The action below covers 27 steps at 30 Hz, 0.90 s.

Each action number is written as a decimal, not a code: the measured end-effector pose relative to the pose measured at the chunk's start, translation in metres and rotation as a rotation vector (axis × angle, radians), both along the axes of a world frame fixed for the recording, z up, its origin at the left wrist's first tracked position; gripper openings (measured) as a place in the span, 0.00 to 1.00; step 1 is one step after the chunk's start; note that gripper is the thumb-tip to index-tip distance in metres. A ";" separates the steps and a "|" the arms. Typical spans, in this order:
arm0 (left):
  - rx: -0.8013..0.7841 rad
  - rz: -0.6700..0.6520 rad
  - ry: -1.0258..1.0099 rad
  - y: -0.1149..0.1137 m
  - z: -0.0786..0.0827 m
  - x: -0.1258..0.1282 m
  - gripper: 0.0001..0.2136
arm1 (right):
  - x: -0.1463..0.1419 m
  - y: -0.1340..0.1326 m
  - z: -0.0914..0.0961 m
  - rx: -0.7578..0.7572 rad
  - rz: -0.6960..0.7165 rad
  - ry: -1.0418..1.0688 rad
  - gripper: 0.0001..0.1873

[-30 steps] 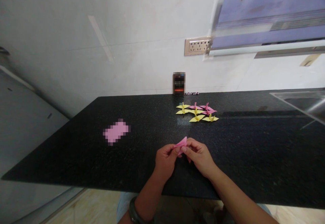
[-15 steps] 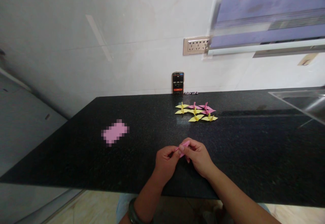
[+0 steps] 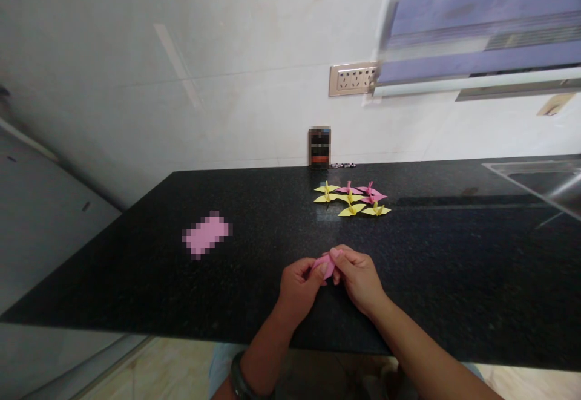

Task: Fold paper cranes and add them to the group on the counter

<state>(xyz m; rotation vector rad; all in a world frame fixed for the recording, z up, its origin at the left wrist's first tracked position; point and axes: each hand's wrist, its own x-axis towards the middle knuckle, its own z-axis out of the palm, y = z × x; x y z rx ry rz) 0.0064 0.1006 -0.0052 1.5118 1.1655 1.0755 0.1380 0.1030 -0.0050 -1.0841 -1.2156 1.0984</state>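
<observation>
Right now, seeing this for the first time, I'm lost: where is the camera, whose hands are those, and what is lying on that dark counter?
There is no machine here: a person works with two bare hands, and the one camera sits on their head, looking forward and down, so the arms enter from below. The left hand and right hand meet over a black countertop and together pinch a small pink folded paper. Further back lies a cluster of folded paper birds, yellow and pink. To the left is a pink patch, blurred out. A small upright device stands against the wall, below a socket plate. A sink shows at far right.
</observation>
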 end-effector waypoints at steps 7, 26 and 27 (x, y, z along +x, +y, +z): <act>-0.042 0.015 -0.024 0.001 -0.001 -0.001 0.13 | 0.002 -0.001 0.002 -0.073 0.054 0.020 0.18; -0.087 0.127 -0.247 0.006 -0.005 -0.008 0.10 | 0.015 -0.001 0.002 -0.157 0.167 0.011 0.12; -0.081 0.147 -0.311 0.007 -0.005 -0.008 0.11 | 0.013 0.001 0.001 -0.156 0.105 0.015 0.12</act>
